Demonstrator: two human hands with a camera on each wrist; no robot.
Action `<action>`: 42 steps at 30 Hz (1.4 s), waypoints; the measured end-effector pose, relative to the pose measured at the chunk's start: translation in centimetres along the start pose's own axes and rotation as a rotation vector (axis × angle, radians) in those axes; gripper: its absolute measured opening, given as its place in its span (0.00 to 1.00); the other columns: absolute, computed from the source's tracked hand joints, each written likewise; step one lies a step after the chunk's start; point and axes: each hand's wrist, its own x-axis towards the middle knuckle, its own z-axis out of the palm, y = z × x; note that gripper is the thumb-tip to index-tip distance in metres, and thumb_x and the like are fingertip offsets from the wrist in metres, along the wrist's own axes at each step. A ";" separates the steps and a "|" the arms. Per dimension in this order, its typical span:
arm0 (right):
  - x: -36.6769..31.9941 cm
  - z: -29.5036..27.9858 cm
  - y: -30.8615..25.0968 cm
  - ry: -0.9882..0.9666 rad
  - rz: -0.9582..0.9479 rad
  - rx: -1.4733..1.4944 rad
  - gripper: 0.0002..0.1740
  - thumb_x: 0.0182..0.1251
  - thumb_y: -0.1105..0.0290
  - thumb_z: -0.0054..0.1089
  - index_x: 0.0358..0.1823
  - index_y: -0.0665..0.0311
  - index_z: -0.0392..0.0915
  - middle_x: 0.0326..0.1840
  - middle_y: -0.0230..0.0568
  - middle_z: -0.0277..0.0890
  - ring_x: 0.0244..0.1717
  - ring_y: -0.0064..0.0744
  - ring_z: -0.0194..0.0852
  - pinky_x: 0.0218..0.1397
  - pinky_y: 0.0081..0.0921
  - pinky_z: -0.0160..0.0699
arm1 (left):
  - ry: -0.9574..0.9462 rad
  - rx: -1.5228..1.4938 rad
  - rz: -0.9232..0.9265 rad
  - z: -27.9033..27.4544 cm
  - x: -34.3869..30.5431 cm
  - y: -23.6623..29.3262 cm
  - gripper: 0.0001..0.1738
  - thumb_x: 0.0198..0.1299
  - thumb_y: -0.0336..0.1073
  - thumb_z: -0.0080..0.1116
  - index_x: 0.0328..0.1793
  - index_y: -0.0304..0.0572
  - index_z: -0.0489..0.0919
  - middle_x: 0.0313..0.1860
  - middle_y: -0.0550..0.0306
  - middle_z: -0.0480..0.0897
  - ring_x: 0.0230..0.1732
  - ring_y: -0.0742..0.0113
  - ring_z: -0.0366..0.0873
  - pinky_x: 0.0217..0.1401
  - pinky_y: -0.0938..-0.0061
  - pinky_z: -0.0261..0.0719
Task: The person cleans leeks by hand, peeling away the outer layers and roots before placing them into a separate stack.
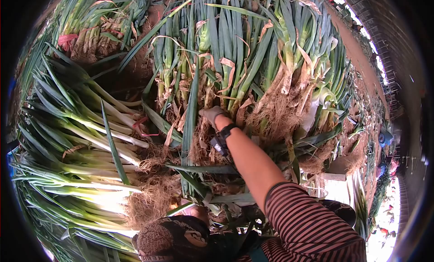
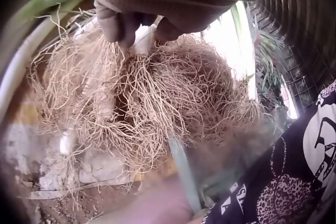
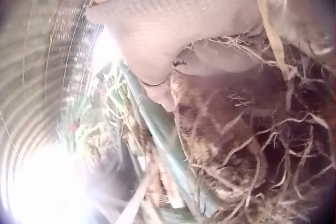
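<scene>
My gloved right hand reaches to the root end of the upright leeks in the head view. In the right wrist view its thumb and fingers curl at a brown, soil-covered leek base with stringy roots. My left hand, also gloved, holds a leek by its white stalk in the left wrist view. A thick mat of pale roots hangs below those fingers. The left hand does not show in the head view.
Cleaned leeks lie piled at the left, roots inward. A red-tied bunch stands at the back left. Loose green leaves lie across the middle. Patterned dark cloth covers the front, and a ribbed tunnel wall curves at the right.
</scene>
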 end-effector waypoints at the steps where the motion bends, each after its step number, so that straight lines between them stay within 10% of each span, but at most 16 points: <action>1: -0.1 -0.9 0.6 -0.100 -0.040 0.118 0.32 0.60 0.46 0.63 0.56 0.66 0.79 0.54 0.47 0.80 0.54 0.50 0.79 0.56 0.37 0.75 | -0.008 0.005 -0.010 0.1 -0.1 0.0 0.24 0.58 0.49 0.66 0.45 0.31 0.78 0.37 0.45 0.82 0.37 0.55 0.79 0.44 0.65 0.78; 5: -5.3 -5.5 3.3 -0.361 -0.266 0.515 0.32 0.66 0.44 0.54 0.62 0.62 0.75 0.66 0.53 0.70 0.64 0.47 0.68 0.72 0.36 0.59 | -0.033 -0.007 -0.046 0.5 -0.2 0.2 0.23 0.58 0.46 0.65 0.48 0.31 0.77 0.39 0.46 0.82 0.38 0.57 0.79 0.44 0.66 0.79; 6: -5.5 -6.5 4.3 -0.506 -0.319 0.697 0.24 0.67 0.48 0.55 0.53 0.60 0.77 0.50 0.40 0.75 0.48 0.31 0.70 0.56 0.29 0.68 | -0.038 -0.021 -0.049 0.6 -0.1 0.4 0.23 0.59 0.46 0.65 0.48 0.31 0.77 0.40 0.46 0.82 0.38 0.57 0.79 0.44 0.66 0.79; 12: -10.6 -9.8 10.1 -0.377 -0.741 0.371 0.21 0.73 0.54 0.45 0.43 0.64 0.81 0.42 0.36 0.79 0.47 0.26 0.74 0.57 0.26 0.69 | -0.058 -0.184 -0.054 0.5 1.3 2.1 0.22 0.60 0.43 0.64 0.52 0.31 0.76 0.43 0.48 0.81 0.39 0.59 0.80 0.43 0.68 0.79; 19: -27.3 -14.8 15.4 -0.564 -0.464 0.533 0.18 0.74 0.57 0.47 0.41 0.65 0.78 0.34 0.34 0.80 0.35 0.23 0.78 0.38 0.20 0.75 | -0.058 -0.748 0.013 -3.6 4.1 10.5 0.22 0.61 0.39 0.62 0.56 0.30 0.75 0.46 0.50 0.81 0.41 0.61 0.80 0.43 0.70 0.79; 22: -32.5 -16.8 20.5 -0.396 -1.002 0.205 0.19 0.75 0.57 0.47 0.44 0.67 0.77 0.30 0.36 0.79 0.29 0.24 0.78 0.32 0.19 0.75 | 0.019 -0.691 0.214 -8.1 1.9 19.4 0.21 0.67 0.39 0.56 0.60 0.33 0.75 0.50 0.53 0.81 0.41 0.69 0.79 0.44 0.79 0.75; 26: -38.6 -18.3 27.6 -0.505 -0.454 0.524 0.22 0.64 0.57 0.61 0.48 0.71 0.77 0.35 0.41 0.80 0.36 0.29 0.78 0.42 0.26 0.76 | -0.113 -0.618 0.586 -12.8 -4.9 31.1 0.19 0.69 0.40 0.51 0.58 0.33 0.76 0.49 0.54 0.80 0.40 0.70 0.76 0.44 0.77 0.75; 29: -43.0 -20.4 27.9 -0.547 -0.587 0.414 0.33 0.54 0.56 0.71 0.54 0.73 0.74 0.34 0.44 0.81 0.35 0.29 0.80 0.40 0.29 0.78 | -0.352 -0.531 0.788 -11.9 -11.5 36.8 0.19 0.68 0.44 0.53 0.55 0.37 0.79 0.42 0.60 0.81 0.37 0.72 0.76 0.42 0.79 0.74; 32: -46.7 -21.9 26.7 -0.396 -0.492 0.197 0.32 0.55 0.58 0.70 0.55 0.73 0.73 0.32 0.48 0.82 0.31 0.33 0.82 0.37 0.29 0.79 | -0.781 -0.550 0.816 -8.7 -20.3 40.6 0.23 0.67 0.49 0.55 0.53 0.36 0.79 0.39 0.59 0.82 0.35 0.71 0.77 0.39 0.76 0.74; 36: -45.6 -18.8 27.9 0.320 -0.808 -0.167 0.23 0.54 0.63 0.67 0.48 0.66 0.72 0.27 0.51 0.78 0.28 0.49 0.81 0.33 0.38 0.81 | -1.222 -0.749 0.781 -4.5 -28.1 44.2 0.23 0.61 0.44 0.65 0.52 0.29 0.79 0.40 0.53 0.83 0.41 0.68 0.81 0.44 0.76 0.78; 40: -41.6 -14.8 28.3 0.953 -0.894 -0.087 0.24 0.55 0.63 0.67 0.49 0.65 0.70 0.25 0.47 0.76 0.30 0.52 0.80 0.36 0.45 0.79 | -1.033 -0.805 0.792 -1.2 -30.8 45.0 0.17 0.60 0.36 0.67 0.48 0.30 0.79 0.35 0.59 0.83 0.35 0.72 0.82 0.38 0.78 0.79; 42: -41.1 -14.2 28.7 0.841 -0.840 0.095 0.23 0.54 0.63 0.70 0.49 0.63 0.73 0.30 0.51 0.79 0.34 0.53 0.82 0.34 0.42 0.79 | -0.992 -0.819 0.739 -0.5 -31.0 44.7 0.13 0.60 0.33 0.67 0.46 0.31 0.80 0.32 0.61 0.83 0.30 0.73 0.81 0.33 0.80 0.79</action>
